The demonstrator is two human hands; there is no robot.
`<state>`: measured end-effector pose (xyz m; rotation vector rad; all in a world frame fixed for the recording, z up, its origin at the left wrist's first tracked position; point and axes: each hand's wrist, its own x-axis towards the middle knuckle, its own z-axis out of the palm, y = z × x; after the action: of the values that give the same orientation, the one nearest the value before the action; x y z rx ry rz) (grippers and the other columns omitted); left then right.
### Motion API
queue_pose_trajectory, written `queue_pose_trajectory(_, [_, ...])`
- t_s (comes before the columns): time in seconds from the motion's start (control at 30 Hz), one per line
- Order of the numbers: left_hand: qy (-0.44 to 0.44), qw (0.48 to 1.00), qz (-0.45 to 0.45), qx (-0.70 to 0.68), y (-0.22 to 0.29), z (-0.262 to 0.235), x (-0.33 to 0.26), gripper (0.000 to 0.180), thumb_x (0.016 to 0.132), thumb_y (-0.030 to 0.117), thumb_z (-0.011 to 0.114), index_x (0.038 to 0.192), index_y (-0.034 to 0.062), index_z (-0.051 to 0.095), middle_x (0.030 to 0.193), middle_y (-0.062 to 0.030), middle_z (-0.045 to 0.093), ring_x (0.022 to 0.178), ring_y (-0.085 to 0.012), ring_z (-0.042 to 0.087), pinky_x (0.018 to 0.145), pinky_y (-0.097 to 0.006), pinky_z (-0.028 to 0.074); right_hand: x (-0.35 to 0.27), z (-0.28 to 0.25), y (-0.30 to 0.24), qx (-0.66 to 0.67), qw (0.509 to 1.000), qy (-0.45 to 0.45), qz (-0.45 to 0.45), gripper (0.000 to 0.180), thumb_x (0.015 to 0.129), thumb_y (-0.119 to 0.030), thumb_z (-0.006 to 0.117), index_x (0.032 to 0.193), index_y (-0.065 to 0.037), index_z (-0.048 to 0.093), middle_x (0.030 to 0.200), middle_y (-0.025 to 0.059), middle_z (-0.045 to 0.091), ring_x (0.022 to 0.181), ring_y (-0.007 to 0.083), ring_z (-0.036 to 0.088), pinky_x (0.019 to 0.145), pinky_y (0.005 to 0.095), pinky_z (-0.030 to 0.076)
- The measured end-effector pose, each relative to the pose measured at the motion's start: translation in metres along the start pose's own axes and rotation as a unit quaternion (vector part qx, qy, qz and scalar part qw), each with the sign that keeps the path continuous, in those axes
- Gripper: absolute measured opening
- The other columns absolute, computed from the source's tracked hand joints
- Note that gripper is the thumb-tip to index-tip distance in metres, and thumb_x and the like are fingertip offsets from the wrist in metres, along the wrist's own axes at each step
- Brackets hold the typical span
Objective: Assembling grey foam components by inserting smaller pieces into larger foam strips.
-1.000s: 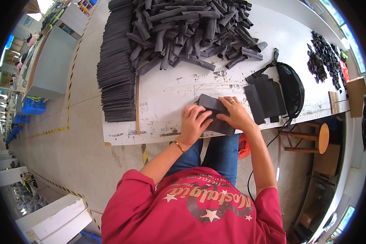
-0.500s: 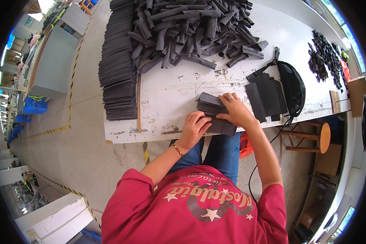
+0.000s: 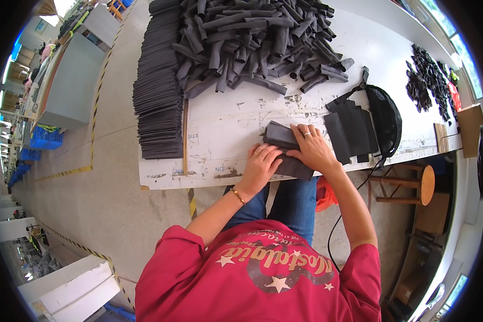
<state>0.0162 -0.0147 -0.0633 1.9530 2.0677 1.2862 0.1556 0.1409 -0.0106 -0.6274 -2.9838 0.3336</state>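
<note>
Head view: both hands on a dark grey fabric piece (image 3: pixel 284 147) at the white table's (image 3: pixel 220 129) near edge.
Piece is flat, folded, matte, oblong, one end hanging off the edge. Left hand (image 3: pixel 262 167) presses it, fingers spread flat; right hand (image 3: pixel 312 149) curls fingers over its upper part. Flat stack (image 3: pixel 158 91) left, rolled-piece heap (image 3: pixel 252 37) behind, cut panels (image 3: pixel 351 131) just right.
</note>
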Motion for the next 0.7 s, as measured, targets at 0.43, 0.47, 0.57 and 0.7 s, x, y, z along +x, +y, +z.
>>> queue_pose_trajectory(0.43, [0.000, 1.000, -0.020, 0.000, 0.004, -0.002, 0.004, 0.019, 0.085, 0.019, 0.070, 0.100, 0.0081, 0.065, 0.102, -0.0057, 0.060, 0.101, -0.0252, 0.056, 0.092, -0.042, 0.041, 0.010, 0.004, 0.011, 0.056, 0.998, -0.035, 0.014, 0.060, 0.078, -0.025, 0.077, 0.123, 0.004, 0.051, 0.121, 0.0226, 0.054, 0.115, 0.0385, 0.049, 0.100, 0.0432, 0.042])
queue_pose_trajectory(0.47, [0.004, 1.000, -0.022, -0.001, 0.004, -0.002, 0.004, 0.018, 0.085, 0.019, 0.070, 0.099, 0.0079, 0.065, 0.102, -0.0056, 0.061, 0.101, -0.0252, 0.056, 0.092, -0.042, 0.042, 0.011, 0.001, 0.007, 0.062, 0.998, -0.009, 0.019, 0.060, 0.077, -0.025, 0.078, 0.121, 0.005, 0.052, 0.120, 0.0223, 0.054, 0.113, 0.0389, 0.050, 0.098, 0.0441, 0.043])
queue_pose_trajectory(0.57, [0.009, 1.000, -0.024, -0.004, 0.005, -0.003, 0.005, 0.018, 0.085, 0.019, 0.069, 0.098, 0.0075, 0.065, 0.101, -0.0058, 0.061, 0.100, -0.0253, 0.057, 0.091, -0.042, 0.042, 0.010, -0.013, -0.001, 0.074, 0.997, -0.022, 0.027, 0.068, 0.075, -0.028, 0.079, 0.127, 0.005, 0.050, 0.122, 0.0221, 0.054, 0.115, 0.0389, 0.050, 0.098, 0.0445, 0.043])
queue_pose_trajectory(0.7, [0.000, 0.999, -0.033, -0.001, 0.006, -0.002, 0.006, 0.018, 0.086, 0.020, 0.068, 0.099, 0.0066, 0.066, 0.099, -0.0070, 0.062, 0.100, -0.0256, 0.057, 0.091, -0.041, 0.042, 0.017, -0.011, 0.009, 0.073, 0.995, -0.071, 0.021, 0.077, 0.073, -0.029, 0.080, 0.133, 0.005, 0.046, 0.124, 0.0219, 0.054, 0.118, 0.0387, 0.049, 0.097, 0.0447, 0.044])
